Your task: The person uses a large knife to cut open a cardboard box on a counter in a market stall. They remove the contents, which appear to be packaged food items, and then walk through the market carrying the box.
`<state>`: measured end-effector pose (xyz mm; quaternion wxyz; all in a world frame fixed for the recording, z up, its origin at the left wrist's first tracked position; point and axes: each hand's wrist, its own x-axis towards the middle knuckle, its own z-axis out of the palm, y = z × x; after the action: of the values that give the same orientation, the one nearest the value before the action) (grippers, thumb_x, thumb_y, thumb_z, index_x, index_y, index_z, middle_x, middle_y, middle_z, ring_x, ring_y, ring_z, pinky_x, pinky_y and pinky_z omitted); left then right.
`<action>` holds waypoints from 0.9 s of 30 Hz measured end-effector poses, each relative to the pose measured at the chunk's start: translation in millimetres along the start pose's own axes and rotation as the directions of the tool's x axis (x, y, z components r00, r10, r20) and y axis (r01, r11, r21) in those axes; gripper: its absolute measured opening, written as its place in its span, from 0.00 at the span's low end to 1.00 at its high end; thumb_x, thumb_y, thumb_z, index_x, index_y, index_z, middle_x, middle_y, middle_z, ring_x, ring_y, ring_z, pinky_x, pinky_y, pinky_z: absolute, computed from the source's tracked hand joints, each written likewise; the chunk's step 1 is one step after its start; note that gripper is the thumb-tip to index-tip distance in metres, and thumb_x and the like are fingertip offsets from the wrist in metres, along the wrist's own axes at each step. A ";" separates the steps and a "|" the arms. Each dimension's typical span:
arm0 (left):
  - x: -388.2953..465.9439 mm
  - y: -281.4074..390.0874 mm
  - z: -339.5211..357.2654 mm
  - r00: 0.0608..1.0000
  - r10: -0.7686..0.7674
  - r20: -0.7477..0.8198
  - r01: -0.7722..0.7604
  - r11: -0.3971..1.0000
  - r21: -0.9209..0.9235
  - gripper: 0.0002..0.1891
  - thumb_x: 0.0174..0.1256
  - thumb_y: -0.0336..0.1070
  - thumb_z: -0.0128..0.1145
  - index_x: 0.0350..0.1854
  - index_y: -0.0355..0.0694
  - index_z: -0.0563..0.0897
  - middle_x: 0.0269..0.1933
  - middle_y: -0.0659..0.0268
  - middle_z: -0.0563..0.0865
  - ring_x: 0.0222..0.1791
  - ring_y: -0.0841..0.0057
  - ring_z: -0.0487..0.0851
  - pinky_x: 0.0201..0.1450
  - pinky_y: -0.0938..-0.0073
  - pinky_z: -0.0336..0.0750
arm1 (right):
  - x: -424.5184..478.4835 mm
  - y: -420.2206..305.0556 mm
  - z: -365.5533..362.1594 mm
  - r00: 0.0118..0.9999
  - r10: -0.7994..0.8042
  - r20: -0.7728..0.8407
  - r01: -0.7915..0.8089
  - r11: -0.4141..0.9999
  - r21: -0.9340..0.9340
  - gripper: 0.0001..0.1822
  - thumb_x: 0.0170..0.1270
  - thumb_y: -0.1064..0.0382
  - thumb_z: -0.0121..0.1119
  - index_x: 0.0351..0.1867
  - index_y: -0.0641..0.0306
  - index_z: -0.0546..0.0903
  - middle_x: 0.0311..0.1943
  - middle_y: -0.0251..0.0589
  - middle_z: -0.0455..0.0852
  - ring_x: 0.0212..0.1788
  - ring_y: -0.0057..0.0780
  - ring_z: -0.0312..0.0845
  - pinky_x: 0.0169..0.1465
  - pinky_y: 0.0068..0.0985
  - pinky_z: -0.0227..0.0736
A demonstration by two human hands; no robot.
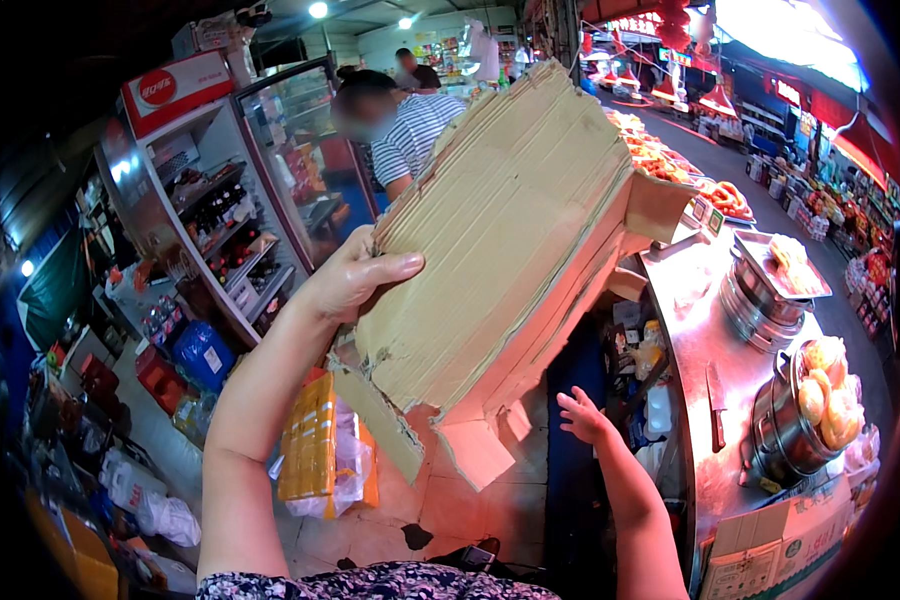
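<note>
A large torn cardboard box, partly flattened, is held up in front of me, tilted towards the upper right. My left hand grips its left edge, thumb on the near face and fingers hidden behind. Ragged flaps hang from its lower end and stick out on its right side. Below and to the right of the cardboard, my right hand is in the air with its fingers spread, holding nothing. The steel counter runs along the right of that hand.
On the counter lie a knife, a steel pot heaped with food and a tray. A taped carton stands on the floor. An open drinks fridge is at left; a person in a striped shirt bends beyond the cardboard.
</note>
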<state>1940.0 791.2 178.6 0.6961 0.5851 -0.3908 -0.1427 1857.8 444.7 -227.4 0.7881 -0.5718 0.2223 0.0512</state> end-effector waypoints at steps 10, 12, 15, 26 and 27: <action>14.5 -27.9 14.1 1.000 -0.011 0.012 0.012 0.998 -0.068 0.21 0.63 0.36 0.62 0.57 0.35 0.77 0.46 0.66 0.85 0.43 0.80 0.84 0.49 0.74 0.78 | -52.4 23.3 -83.4 0.944 -0.326 -0.050 0.327 0.910 0.254 0.08 0.63 0.66 0.61 0.43 0.59 0.79 0.32 0.29 0.82 0.34 0.23 0.79 0.37 0.24 0.73; 14.4 -41.6 3.1 0.998 -0.057 -0.018 0.056 0.998 -0.041 0.17 0.65 0.35 0.61 0.54 0.35 0.79 0.44 0.68 0.85 0.41 0.81 0.83 0.46 0.74 0.77 | -74.6 20.3 -115.5 0.926 -0.350 -0.140 0.377 0.874 0.307 0.11 0.62 0.68 0.61 0.46 0.62 0.79 0.33 0.32 0.84 0.34 0.21 0.80 0.37 0.20 0.75; 22.2 -104.9 -13.1 0.993 -0.109 0.049 0.105 0.992 0.074 0.12 0.67 0.36 0.60 0.49 0.37 0.83 0.39 0.68 0.85 0.38 0.84 0.82 0.43 0.75 0.76 | -118.2 8.7 -246.5 0.871 -0.353 -0.342 0.374 0.927 -0.005 0.17 0.62 0.69 0.62 0.53 0.65 0.78 0.40 0.37 0.85 0.41 0.24 0.82 0.43 0.18 0.76; -52.2 -333.7 167.9 0.926 -0.022 -0.378 0.074 0.990 0.124 0.12 0.70 0.37 0.54 0.44 0.33 0.83 0.35 0.70 0.85 0.36 0.79 0.81 0.45 0.75 0.75 | -252.8 -154.4 -50.8 0.609 -0.793 -0.009 0.227 0.185 -0.956 0.11 0.63 0.66 0.62 0.44 0.68 0.80 0.34 0.44 0.85 0.37 0.23 0.80 0.42 0.27 0.75; -54.9 -345.0 193.1 0.921 -0.017 -0.390 0.053 0.995 0.081 0.12 0.71 0.36 0.54 0.46 0.33 0.82 0.36 0.69 0.85 0.37 0.78 0.81 0.46 0.75 0.75 | -247.2 -136.6 -47.1 0.462 -0.875 0.145 0.289 -0.006 -0.957 0.10 0.60 0.66 0.62 0.44 0.64 0.81 0.35 0.49 0.85 0.37 0.35 0.84 0.42 0.32 0.75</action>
<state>1856.0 596.8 -159.7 0.7300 0.6394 -0.2407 -0.0184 1668.4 397.5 -18.0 0.1629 -0.9210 0.0713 -0.3466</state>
